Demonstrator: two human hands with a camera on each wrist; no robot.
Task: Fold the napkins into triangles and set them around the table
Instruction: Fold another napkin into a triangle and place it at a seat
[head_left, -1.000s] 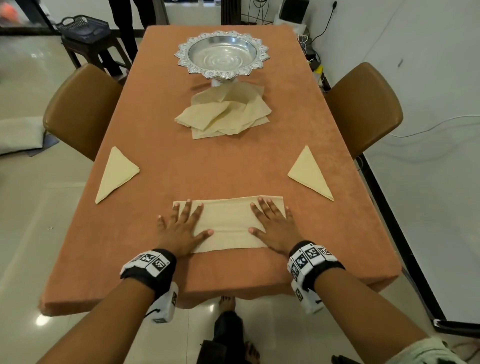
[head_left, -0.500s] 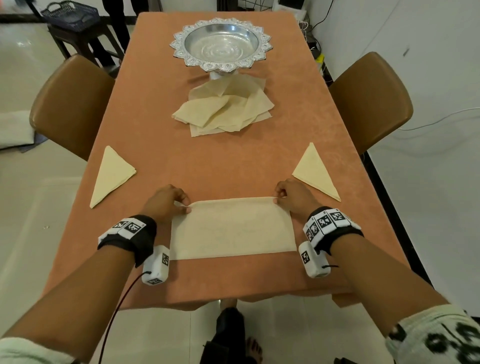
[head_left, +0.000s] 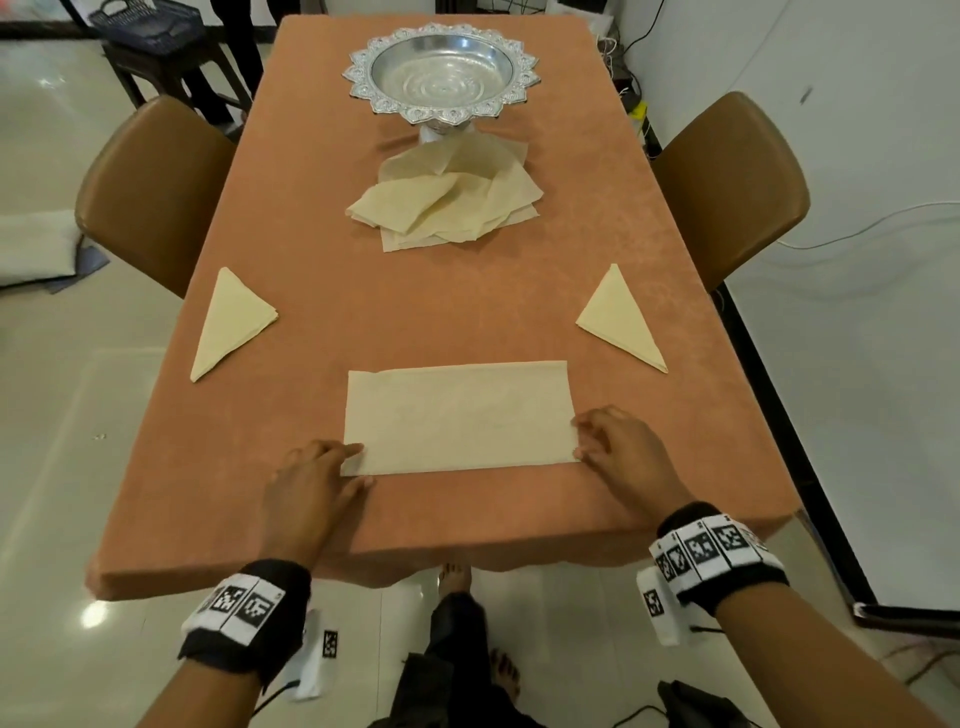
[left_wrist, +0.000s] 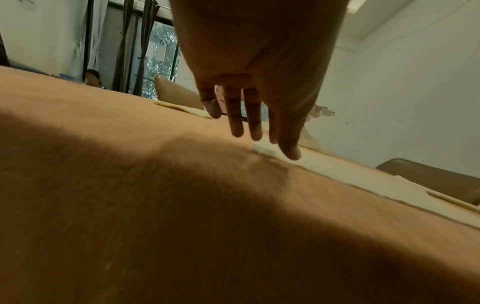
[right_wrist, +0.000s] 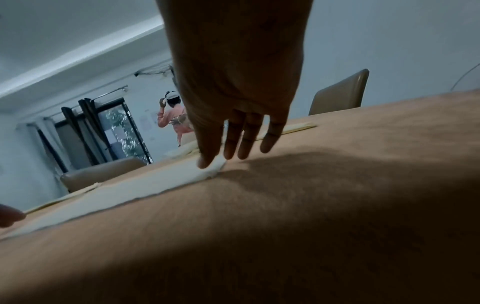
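Lying flat, cream rectangular napkin (head_left: 460, 418), left hand (head_left: 311, 488), right hand (head_left: 626, 454) at near corners

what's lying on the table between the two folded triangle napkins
Nothing: in the head view only bare tablecloth separates the left triangle from the right triangle.

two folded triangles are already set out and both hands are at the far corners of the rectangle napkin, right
Not quite: the left hand and right hand are at the near corners of the napkin, as the head view shows. The two triangles are indeed set out.
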